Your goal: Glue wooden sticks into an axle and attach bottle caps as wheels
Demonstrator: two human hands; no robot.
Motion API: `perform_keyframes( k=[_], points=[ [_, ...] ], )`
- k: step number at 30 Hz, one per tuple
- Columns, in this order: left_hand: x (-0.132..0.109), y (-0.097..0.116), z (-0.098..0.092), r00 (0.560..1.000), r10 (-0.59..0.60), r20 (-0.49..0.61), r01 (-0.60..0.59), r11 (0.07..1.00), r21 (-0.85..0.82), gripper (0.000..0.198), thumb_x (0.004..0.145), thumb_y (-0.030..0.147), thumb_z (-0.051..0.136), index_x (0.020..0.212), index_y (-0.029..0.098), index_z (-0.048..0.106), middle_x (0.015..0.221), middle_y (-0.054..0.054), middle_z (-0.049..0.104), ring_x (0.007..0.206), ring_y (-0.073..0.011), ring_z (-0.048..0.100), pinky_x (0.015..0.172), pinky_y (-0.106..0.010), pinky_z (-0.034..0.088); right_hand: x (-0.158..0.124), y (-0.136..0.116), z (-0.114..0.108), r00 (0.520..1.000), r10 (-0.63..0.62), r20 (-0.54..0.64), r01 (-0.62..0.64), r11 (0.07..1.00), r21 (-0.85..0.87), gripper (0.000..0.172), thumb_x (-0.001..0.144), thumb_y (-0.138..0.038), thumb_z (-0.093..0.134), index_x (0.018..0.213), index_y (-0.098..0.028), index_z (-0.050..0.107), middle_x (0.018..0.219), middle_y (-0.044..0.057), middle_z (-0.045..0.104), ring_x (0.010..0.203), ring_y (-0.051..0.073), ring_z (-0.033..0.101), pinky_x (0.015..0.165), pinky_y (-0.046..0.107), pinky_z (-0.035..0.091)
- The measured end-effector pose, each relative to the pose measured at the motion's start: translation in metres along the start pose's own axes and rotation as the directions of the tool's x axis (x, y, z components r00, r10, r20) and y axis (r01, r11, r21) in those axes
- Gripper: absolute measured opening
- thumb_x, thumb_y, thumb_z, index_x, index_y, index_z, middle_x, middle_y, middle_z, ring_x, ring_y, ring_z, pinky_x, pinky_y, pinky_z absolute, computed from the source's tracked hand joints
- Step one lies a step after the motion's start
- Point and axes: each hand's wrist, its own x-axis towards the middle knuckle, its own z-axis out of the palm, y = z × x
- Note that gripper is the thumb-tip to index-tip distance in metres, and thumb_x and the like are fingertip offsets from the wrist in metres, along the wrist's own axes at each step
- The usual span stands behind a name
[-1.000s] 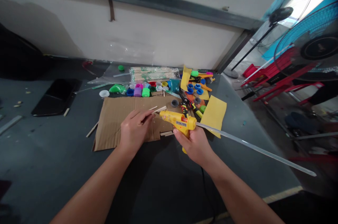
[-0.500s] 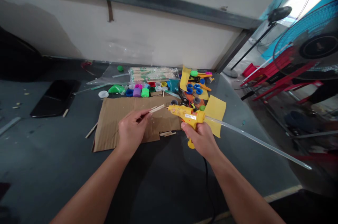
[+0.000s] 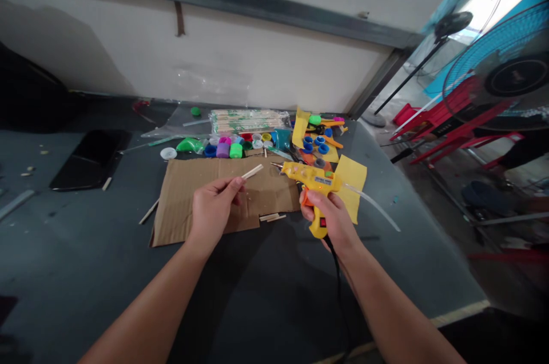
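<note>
Between the thumb and fingers of my left hand (image 3: 213, 207) are short wooden sticks (image 3: 253, 171), lying side by side and pointing right. My right hand (image 3: 332, 216) is wrapped around the handle of a yellow glue gun (image 3: 309, 176), with fingers at its orange trigger. The metal nozzle points left, a little apart from the sticks' ends. A clear glue stick (image 3: 377, 209) juts from the gun's back, and a black cord hangs below. Under my left hand lies a piece of brown cardboard (image 3: 184, 195). Several cut stick pieces (image 3: 271, 217) rest at its front edge.
Behind the cardboard are coloured bottle caps (image 3: 222, 150) and a plastic-wrapped bundle of wooden sticks (image 3: 249, 121). A black phone (image 3: 88, 159) lies at left. Yellow paper (image 3: 352, 178) sits by the gun. A fan (image 3: 512, 75) and red chairs (image 3: 450, 115) stand off the table's right side.
The glue gun has moved right, its nozzle now apart from the sticks, and has turned so its glue stick looks shorter. My left hand has tilted the sticks slightly upward.
</note>
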Motion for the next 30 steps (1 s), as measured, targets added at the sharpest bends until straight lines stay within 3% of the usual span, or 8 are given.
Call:
perform_keyframes(
  k=[5, 10, 21, 30],
  points=[
    [-0.0025, 0.0005, 0.0035, 0.999, -0.036, 0.009, 0.037, 0.996, -0.081, 0.029, 0.074, 0.043, 0.069, 0.076, 0.014, 0.073, 0.068, -0.003, 0.068, 0.050, -0.0078, 0.052, 0.048, -0.020, 0.042, -0.0015, 0.0075, 0.0017, 0.999, -0.030, -0.030, 0.018, 0.939, -0.344, 0.035, 0.082, -0.042, 0.058, 0.057, -0.017, 0.054, 0.050, -0.002, 0.050, 0.050, 0.010, 0.045, 0.051, 0.025, 0.034],
    [-0.0036, -0.0015, 0.0045, 0.999, -0.032, -0.006, 0.032, 0.999, -0.040, 0.031, 0.074, 0.044, 0.070, 0.078, 0.014, 0.074, 0.069, -0.004, 0.068, 0.053, -0.0090, 0.054, 0.049, -0.020, 0.041, -0.0041, 0.0105, 0.0004, 0.998, -0.038, -0.044, 0.012, 0.870, -0.494, 0.041, 0.082, -0.050, 0.056, 0.057, -0.018, 0.054, 0.050, -0.002, 0.050, 0.049, 0.011, 0.046, 0.051, 0.025, 0.036],
    [-0.0059, -0.0033, 0.0030, 1.000, 0.022, -0.003, -0.022, 0.998, 0.061, 0.032, 0.076, 0.047, 0.067, 0.080, 0.016, 0.074, 0.070, -0.003, 0.069, 0.055, -0.0103, 0.054, 0.051, -0.022, 0.041, -0.0056, 0.0037, 0.0026, 0.998, -0.048, -0.037, 0.016, 0.805, -0.593, 0.040, 0.083, -0.050, 0.054, 0.057, -0.020, 0.051, 0.051, -0.003, 0.047, 0.050, 0.011, 0.044, 0.051, 0.026, 0.036],
    [-0.0073, 0.0017, 0.0037, 1.000, 0.023, -0.001, -0.023, 0.997, 0.068, 0.031, 0.076, 0.045, 0.067, 0.078, 0.015, 0.074, 0.068, -0.003, 0.068, 0.052, -0.0101, 0.053, 0.050, -0.022, 0.040, -0.0062, 0.0032, 0.0037, 0.998, -0.054, -0.022, 0.031, 0.812, -0.583, 0.038, 0.085, -0.048, 0.054, 0.058, -0.021, 0.052, 0.049, -0.003, 0.045, 0.050, 0.012, 0.042, 0.049, 0.026, 0.034]
  ],
)
